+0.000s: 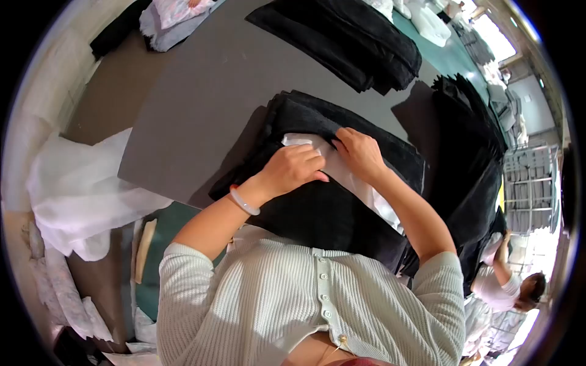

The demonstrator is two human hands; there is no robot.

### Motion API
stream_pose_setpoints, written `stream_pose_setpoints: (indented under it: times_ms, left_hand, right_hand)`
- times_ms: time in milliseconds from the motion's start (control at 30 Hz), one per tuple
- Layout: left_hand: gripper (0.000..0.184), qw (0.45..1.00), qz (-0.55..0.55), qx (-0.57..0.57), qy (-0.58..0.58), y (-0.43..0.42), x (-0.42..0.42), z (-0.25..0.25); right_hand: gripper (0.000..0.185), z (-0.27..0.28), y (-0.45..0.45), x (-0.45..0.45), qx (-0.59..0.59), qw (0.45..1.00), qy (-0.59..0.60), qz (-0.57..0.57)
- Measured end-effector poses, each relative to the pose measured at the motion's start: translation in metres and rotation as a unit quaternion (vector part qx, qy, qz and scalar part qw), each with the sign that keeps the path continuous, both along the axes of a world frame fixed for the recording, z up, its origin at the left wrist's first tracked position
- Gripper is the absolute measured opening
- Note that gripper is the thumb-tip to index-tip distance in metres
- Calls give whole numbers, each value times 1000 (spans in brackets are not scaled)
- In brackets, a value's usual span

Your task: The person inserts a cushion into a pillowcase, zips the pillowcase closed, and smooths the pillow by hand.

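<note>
A stack of folded black fabric lies on the grey table in front of me, its upper layer parted. White material shows in the opening between the black layers. My left hand, with a pale bangle on its wrist, is closed on the near black layer at the left end of the opening. On the far side of the opening, my right hand has its fingers bent and pinched on the edge of the black fabric.
More black fabric lies at the table's far side and in a tall pile at the right. White cloth hangs at the left. Another person is at the lower right, near wire racks.
</note>
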State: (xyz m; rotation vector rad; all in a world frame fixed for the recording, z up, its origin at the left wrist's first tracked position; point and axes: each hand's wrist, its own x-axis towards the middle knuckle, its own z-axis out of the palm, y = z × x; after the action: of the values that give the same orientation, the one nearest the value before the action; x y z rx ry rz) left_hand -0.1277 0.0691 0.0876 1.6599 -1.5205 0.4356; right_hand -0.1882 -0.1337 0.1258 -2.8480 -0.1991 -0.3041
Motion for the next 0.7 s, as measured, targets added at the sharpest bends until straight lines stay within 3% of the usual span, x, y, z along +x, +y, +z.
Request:
stream_pose_setpoints:
  times_ms: [33, 100, 167, 300, 367, 400, 500, 533, 633, 700]
  left_hand:
    - [33, 1000, -3, -20, 22, -10, 2, -3]
    - [25, 999, 21, -30, 24, -36, 12, -27]
    - [21, 995, 65, -77, 10, -48, 28, -55]
    - [22, 994, 72, -71, 44, -48, 28, -73]
    - [22, 997, 41, 9, 61, -40, 31, -76]
    - [16, 996, 30, 17, 80, -35, 29, -74]
    - [9, 994, 44, 35, 91, -15, 22, -45]
    - [8, 991, 50, -53, 111, -4, 22, -36]
    - [14, 954, 221, -44, 200, 29, 38, -15]
    - [17, 916, 276, 92, 277, 34, 50, -38]
  right_hand:
    - [18, 1, 5, 5, -8, 1000, 3, 9]
    - [17, 0, 22, -2, 218, 974, 15, -57]
    - [23, -15, 29, -8, 304, 947, 20, -100]
    - [30, -38, 21, -23, 291, 943, 75, -142]
    - [45, -35, 19, -23, 189, 980, 48, -33]
    - [58, -45, 16, -23, 144, 985, 70, -57]
    - [51, -47, 22, -22, 83, 983, 123, -108]
    - [50, -46, 22, -22, 83, 984, 116, -110]
    - [48, -49, 21, -24, 109, 985, 95, -93]
    - [47, -50, 21, -23, 119, 984, 88, -94]
